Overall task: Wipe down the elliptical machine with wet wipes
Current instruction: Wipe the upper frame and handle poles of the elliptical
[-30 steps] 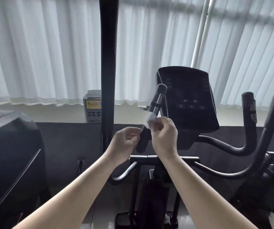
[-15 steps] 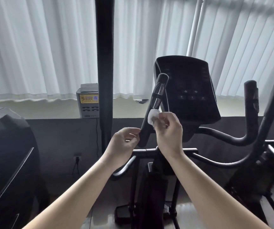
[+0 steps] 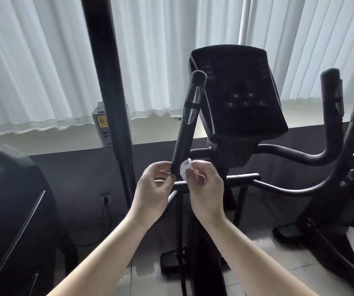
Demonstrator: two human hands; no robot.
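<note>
Right hand (image 3: 206, 189) pinches wadded wet wipe (image 3: 185, 168): soft, light, likely slippery. Left hand (image 3: 152, 189), fingers curled, holds rigid handlebar (image 3: 184, 133) low.

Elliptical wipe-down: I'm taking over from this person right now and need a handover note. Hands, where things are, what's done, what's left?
Left hand: grips the lower end of the left handle grip, steadying it.
Right hand: pinches the wet wipe against that grip's lower end, beside the left fingers.
Done: over the last second the wipe has travelled down this grip from just under its silver sensor plate.
Left: nothing shows the console, the right handle grip or the lower bars wiped yet; treat them as pending.
</note>
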